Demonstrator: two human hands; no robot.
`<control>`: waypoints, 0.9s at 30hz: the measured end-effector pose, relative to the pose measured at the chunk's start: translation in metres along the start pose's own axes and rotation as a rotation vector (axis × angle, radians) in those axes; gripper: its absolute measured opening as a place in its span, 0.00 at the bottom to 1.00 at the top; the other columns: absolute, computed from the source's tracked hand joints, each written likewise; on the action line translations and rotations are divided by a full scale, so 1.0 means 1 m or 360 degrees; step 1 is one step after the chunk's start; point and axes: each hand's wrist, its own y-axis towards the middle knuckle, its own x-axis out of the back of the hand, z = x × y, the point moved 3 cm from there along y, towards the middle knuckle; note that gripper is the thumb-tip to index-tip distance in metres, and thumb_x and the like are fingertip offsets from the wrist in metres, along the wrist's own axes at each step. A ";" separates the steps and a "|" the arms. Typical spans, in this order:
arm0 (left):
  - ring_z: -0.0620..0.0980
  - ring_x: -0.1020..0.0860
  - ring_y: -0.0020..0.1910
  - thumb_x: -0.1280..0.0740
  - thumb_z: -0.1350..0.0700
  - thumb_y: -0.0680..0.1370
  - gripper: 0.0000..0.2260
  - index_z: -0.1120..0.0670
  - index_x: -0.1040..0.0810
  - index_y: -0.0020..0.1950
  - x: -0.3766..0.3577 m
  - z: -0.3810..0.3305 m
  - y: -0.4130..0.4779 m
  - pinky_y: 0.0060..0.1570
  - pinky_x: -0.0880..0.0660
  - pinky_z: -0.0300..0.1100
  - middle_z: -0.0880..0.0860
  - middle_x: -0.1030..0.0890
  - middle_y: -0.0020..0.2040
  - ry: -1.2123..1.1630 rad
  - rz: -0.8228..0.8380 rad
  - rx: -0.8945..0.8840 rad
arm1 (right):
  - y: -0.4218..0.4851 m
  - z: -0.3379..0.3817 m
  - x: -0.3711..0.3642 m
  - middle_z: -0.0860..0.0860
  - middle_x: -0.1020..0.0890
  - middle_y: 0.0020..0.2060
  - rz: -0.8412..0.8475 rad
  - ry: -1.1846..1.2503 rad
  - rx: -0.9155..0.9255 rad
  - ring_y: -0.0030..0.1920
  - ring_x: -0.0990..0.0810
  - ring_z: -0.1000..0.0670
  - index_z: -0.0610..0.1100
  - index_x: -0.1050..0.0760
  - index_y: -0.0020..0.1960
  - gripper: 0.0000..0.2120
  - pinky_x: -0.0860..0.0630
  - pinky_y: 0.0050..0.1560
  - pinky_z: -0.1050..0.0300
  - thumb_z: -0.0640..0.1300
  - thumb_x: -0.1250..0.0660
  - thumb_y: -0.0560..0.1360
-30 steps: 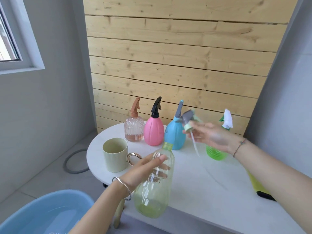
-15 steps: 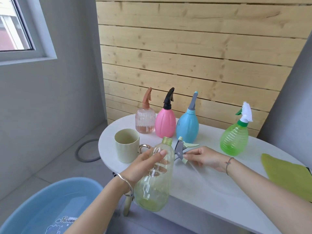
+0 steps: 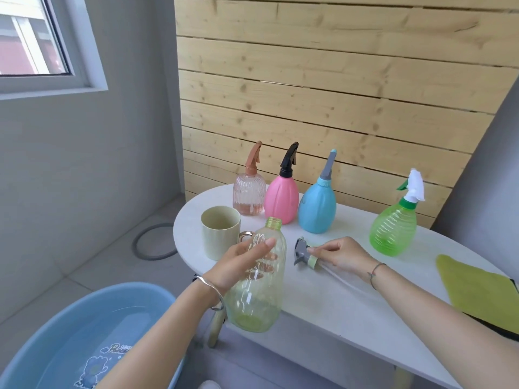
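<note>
The white oval tabletop (image 3: 337, 313) carries everything except one blue basin (image 3: 70, 332), which sits on the floor with water in it. The basin's printed writing is cut off and unreadable. One green cloth (image 3: 477, 284) lies at the right end. Four capped sprayers stand at the back: ribbed bottle (image 3: 248, 195), pink bottle (image 3: 281, 199), blue bottle (image 3: 316, 209) and green bottle (image 3: 393, 228). The clear bottle (image 3: 261, 299), neck open, is upright at the near edge, with the left grip (image 3: 241, 265) wrapped round its upper body. One mug (image 3: 220, 231) stands just beside it. The right grip (image 3: 342, 255) pinches the loose spray head (image 3: 303, 252), which lies on the tabletop to the right of the clear bottle.
</note>
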 end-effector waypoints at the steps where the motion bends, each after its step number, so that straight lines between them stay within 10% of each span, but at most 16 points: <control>1: 0.48 0.17 0.49 0.31 0.35 0.66 0.29 0.51 0.22 0.60 0.001 -0.003 -0.002 0.56 0.23 0.45 0.51 0.16 0.53 0.0000 -0.0022 -0.0007 | -0.001 0.004 0.002 0.47 0.21 0.32 -0.0120 -0.0129 0.0053 0.33 0.26 0.49 0.36 0.18 0.42 0.22 0.29 0.38 0.60 0.57 0.27 0.69; 6: 0.41 0.18 0.45 0.31 0.35 0.69 0.28 0.52 0.22 0.61 0.012 -0.017 -0.016 0.48 0.24 0.37 0.46 0.16 0.49 -0.0064 -0.0138 -0.0076 | -0.019 0.050 -0.021 0.50 0.18 0.40 -0.0171 0.0057 0.0353 0.42 0.22 0.51 0.45 0.20 0.46 0.10 0.30 0.36 0.71 0.51 0.33 0.76; 15: 0.49 0.18 0.51 0.29 0.34 0.60 0.34 0.50 0.22 0.60 0.105 -0.011 -0.076 0.59 0.25 0.51 0.53 0.18 0.57 -0.0088 -0.0531 -0.0045 | -0.013 0.086 -0.109 0.48 0.20 0.52 0.0042 0.0299 0.0286 0.50 0.25 0.51 0.41 0.25 0.55 0.14 0.32 0.42 0.66 0.51 0.42 0.81; 21: 0.47 0.18 0.47 0.28 0.34 0.61 0.32 0.49 0.21 0.59 0.179 0.007 -0.121 0.55 0.23 0.47 0.49 0.18 0.51 0.0081 -0.0710 0.0047 | -0.008 0.097 -0.135 0.49 0.26 0.38 -0.0161 0.0547 0.0406 0.42 0.31 0.50 0.40 0.29 0.43 0.12 0.36 0.33 0.69 0.42 0.45 0.82; 27: 0.40 0.18 0.42 0.23 0.32 0.56 0.36 0.50 0.23 0.57 0.241 0.039 -0.158 0.41 0.23 0.35 0.44 0.16 0.43 0.0113 -0.0897 0.0138 | -0.010 0.145 -0.178 0.53 0.34 0.30 0.0096 0.0874 0.0533 0.36 0.34 0.51 0.44 0.29 0.38 0.14 0.34 0.47 0.58 0.43 0.44 0.82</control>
